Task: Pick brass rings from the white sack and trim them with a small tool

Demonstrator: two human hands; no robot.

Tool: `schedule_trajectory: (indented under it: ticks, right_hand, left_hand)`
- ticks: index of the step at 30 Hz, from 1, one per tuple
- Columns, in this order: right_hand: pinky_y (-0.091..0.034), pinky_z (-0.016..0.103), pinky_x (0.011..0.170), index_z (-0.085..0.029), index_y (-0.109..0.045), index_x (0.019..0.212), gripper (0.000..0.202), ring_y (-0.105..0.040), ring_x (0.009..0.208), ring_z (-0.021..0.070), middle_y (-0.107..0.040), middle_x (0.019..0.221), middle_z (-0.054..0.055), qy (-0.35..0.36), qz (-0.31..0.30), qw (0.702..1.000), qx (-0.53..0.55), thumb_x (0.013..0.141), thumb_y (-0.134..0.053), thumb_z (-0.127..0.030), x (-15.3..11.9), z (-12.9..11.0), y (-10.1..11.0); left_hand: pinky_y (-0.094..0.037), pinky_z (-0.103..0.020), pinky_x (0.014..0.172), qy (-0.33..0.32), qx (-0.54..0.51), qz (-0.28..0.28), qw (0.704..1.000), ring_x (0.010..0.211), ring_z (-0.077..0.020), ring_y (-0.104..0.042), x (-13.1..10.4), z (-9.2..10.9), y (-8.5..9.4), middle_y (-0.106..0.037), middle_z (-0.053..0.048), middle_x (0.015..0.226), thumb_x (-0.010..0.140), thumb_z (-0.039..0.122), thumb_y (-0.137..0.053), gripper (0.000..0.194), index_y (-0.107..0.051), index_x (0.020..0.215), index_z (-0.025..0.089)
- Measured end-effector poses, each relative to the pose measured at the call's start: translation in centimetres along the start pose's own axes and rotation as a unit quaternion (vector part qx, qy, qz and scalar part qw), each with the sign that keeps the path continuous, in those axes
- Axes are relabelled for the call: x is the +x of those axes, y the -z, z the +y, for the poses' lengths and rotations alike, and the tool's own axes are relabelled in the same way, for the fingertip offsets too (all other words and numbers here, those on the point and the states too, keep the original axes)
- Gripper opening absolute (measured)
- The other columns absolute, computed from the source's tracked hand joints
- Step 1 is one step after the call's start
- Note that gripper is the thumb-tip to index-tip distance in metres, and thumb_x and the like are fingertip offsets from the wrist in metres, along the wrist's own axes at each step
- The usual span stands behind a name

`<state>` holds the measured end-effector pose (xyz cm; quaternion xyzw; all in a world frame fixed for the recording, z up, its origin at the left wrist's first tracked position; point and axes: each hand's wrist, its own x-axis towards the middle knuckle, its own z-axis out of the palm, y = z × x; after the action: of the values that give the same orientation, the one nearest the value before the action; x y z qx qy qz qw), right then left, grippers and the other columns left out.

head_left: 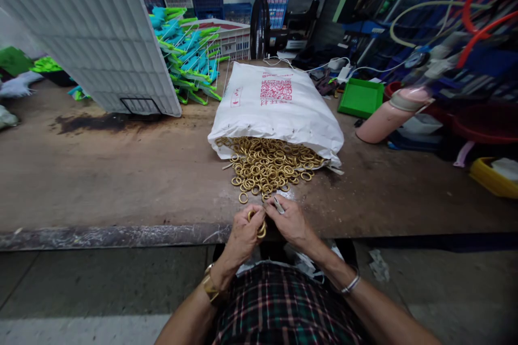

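At the table's front edge, my left hand [244,232] is closed on several gold-coloured rings [261,229]. My right hand [290,221] is closed around a small tool with a pale metallic end [278,205]; its kind is not clear. The fingertips of both hands meet, and what lies between them is hidden. Just beyond the hands, a heap of gold rings [267,164] spills from the open mouth of a white sack [279,102] with red print lying on the table.
A white ribbed panel [101,32] stands at left, with blue and green plastic pieces [190,56] behind it. On the right are a green tray [361,98], a pink bottle [390,116] and a yellow container [491,179]. A black fan [261,27] stands behind the sack.
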<state>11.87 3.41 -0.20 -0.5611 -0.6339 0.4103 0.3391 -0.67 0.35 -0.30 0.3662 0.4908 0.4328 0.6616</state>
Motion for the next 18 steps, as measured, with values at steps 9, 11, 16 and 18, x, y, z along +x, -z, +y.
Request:
schedule_trajectory:
  ticks: [9, 11, 16, 18]
  right_hand:
    - [-0.034, 0.023, 0.058, -0.019, -0.051, 0.062, 0.023, -0.044, 0.059, 0.0122, -0.051, 0.059, -0.001, -0.029, 0.023, 0.999, 0.023, 0.076, -0.046, -0.035, 0.4, 1.2, 0.1]
    - [-0.033, 0.023, 0.056, -0.019, -0.051, 0.063, 0.021, -0.043, 0.057, 0.0121, -0.051, 0.058, -0.002, -0.018, 0.026, 0.999, -0.015, 0.077, -0.044, -0.033, 0.2, 1.4, 0.3]
    - [-0.031, 0.023, 0.057, -0.02, -0.052, 0.072, 0.014, -0.047, 0.06, 0.0135, -0.056, 0.065, 0.002, 0.085, -0.056, 0.975, -0.197, 0.073, -0.039, -0.014, -0.8, 1.6, 0.4]
    - [-0.031, 0.024, 0.059, -0.019, -0.053, 0.077, 0.019, -0.05, 0.064, 0.0149, -0.06, 0.071, 0.004, 0.109, -0.075, 0.958, -0.254, 0.069, -0.038, -0.01, -1.0, 1.6, 0.3]
  left_hand:
    - [-0.023, -0.015, 0.035, 0.006, -0.053, -0.016, 0.998, 0.038, -0.0037, -0.027, 0.0, -0.3, -0.2, -0.035, 0.008, 0.05, 0.071, 0.054, -0.057, 0.039, -0.048, 0.076, 0.016]
    - [-0.023, -0.015, 0.035, 0.002, -0.053, -0.012, 0.998, 0.038, -0.0038, -0.028, 0.0, -0.3, -0.2, -0.035, 0.008, 0.049, 0.071, 0.054, -0.057, 0.039, -0.049, 0.077, 0.016]
    - [-0.028, -0.016, 0.04, -0.026, -0.003, 0.011, 1.0, 0.042, -0.0049, -0.031, -0.1, -0.2, -0.2, -0.039, 0.006, 0.052, 0.074, 0.052, -0.054, 0.036, -0.049, 0.075, 0.016]
    - [-0.029, -0.017, 0.042, -0.038, 0.018, 0.021, 0.999, 0.044, -0.0054, -0.033, -0.1, -0.2, -0.2, -0.039, 0.006, 0.053, 0.075, 0.05, -0.053, 0.034, -0.05, 0.074, 0.015]
